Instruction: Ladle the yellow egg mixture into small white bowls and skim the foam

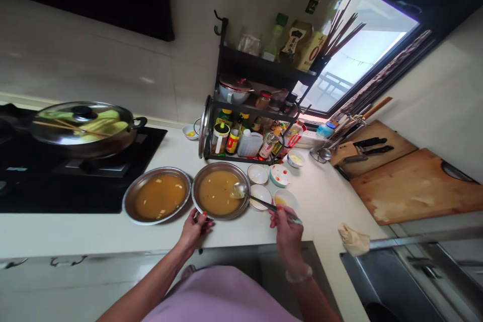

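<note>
My right hand (287, 229) is closed around the dark handle of a metal spoon (264, 203), whose bowl rests over the right side of a round metal pan (195, 192). Brown liquid (219, 188) with a few pale bits fills that pan. At the pan's front left rim, my left hand (195, 227) grips the edge between thumb and fingers. A second metal pan (128, 211) of similar brown liquid stands just to the left. Several small bowls, among them a white bowl (257, 173), cluster right of the pans.
A lidded pan (86, 143) with chopsticks across green food sits on the black stove (22, 191). Behind the pans stands a black rack (222, 85) of bottles and jars. Cutting boards (411, 191), a knife block (345, 152), a cloth (353, 239) and a sink (377, 266) are right.
</note>
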Tool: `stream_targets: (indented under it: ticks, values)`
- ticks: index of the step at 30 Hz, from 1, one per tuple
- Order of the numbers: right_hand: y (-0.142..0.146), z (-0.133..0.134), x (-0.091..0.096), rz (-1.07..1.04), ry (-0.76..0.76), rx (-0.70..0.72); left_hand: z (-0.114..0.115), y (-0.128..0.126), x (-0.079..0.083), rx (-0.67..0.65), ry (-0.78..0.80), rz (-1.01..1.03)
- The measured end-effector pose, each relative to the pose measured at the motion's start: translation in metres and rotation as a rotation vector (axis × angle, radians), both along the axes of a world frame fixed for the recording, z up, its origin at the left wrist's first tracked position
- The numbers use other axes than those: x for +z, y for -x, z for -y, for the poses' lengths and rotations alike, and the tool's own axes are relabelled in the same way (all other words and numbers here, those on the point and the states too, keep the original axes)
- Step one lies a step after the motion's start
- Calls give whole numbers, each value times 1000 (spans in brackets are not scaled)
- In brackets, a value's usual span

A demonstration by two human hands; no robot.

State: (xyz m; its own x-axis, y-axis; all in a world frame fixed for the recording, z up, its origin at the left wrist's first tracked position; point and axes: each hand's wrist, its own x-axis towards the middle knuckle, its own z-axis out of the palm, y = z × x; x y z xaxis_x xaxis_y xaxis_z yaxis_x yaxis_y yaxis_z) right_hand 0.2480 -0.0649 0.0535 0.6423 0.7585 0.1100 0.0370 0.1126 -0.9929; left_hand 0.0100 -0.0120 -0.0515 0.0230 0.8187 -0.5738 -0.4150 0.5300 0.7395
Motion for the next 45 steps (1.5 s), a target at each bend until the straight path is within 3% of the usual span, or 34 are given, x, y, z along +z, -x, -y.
stream_targets:
  ticks: [4, 8, 10, 13, 17, 21, 25, 30, 33, 38, 41, 45]
  values:
    - [10, -1, -16, 262, -70, 199, 0, 1, 0, 8, 28, -8]
    - [-6, 7, -18, 431, -160, 340, 4, -1, 4, 57, 32, -42]
    - [-23, 12, -10, 440, -187, 299, 10, -5, 6, 104, 30, -55]
    - [-60, 24, 5, 409, -148, 116, 26, -18, 6, 134, 30, -41]
    - [-118, 47, 8, 386, -27, -61, 53, -56, 4, 36, 79, 4]
    - [-163, 65, -18, 341, 33, -28, 64, -116, 6, -181, 103, 86]
    - [-186, 68, -46, 364, -22, 92, 49, -190, 13, -323, 93, 124]
    - [-201, 67, -54, 480, -74, 249, 20, -265, 19, -260, 59, 129]
    - [-207, 69, -47, 581, -76, 334, 13, -283, 19, -232, 14, 152]
    - [-213, 73, -37, 691, -131, 370, 16, -292, 12, -202, -33, 132]
    - [-214, 77, -39, 609, -121, 348, 22, -297, 10, -169, -86, 103]
    - [-213, 78, -46, 331, -22, 224, 26, -303, 9, -124, -94, 75]
